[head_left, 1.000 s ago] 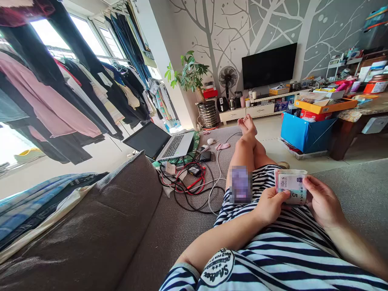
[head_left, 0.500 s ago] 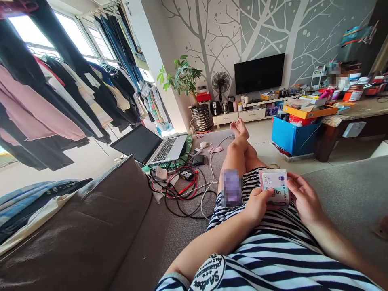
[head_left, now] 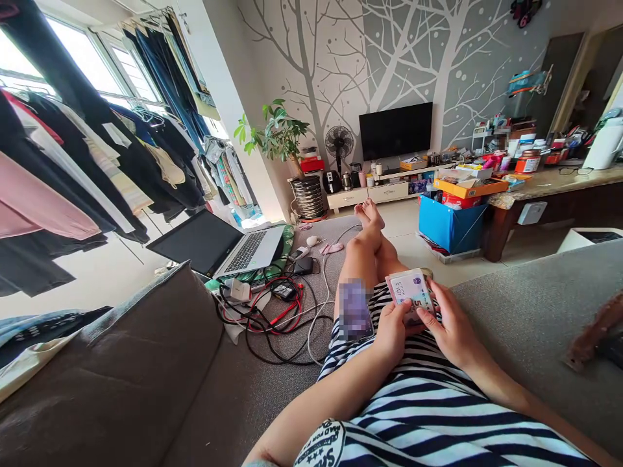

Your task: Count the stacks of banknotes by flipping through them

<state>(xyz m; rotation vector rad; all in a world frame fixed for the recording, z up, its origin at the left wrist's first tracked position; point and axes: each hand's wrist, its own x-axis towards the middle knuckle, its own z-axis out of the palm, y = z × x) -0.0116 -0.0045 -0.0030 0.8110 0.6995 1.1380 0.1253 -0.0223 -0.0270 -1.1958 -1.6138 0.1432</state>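
A small stack of banknotes (head_left: 407, 288) rests above my lap, with a purple-toned note marked 5 facing up and pinkish edges showing beneath. My left hand (head_left: 392, 332) grips its lower left side, thumb on top. From the right, my right hand (head_left: 452, 327) closes on the stack too, its thumb laid over the lower right corner and its fingers along the right edge. The fingers under the notes are hidden. Left of the hands, a phone (head_left: 357, 324) with a blurred-out screen lies on my thigh over the striped clothing (head_left: 418, 376).
An open laptop (head_left: 248, 253) stands on the sofa (head_left: 272, 395), beside tangled cables (head_left: 272, 311). Past my feet are a TV (head_left: 396, 133), a fan (head_left: 339, 144) and a potted plant (head_left: 307, 198). To the right, a blue box (head_left: 450, 224) sits by a cluttered table (head_left: 559, 185). Clothes hang at left.
The view has swung to the right. My right thumb has come down from the upper right edge onto the front of the banknotes; both hands keep hold of the stack.
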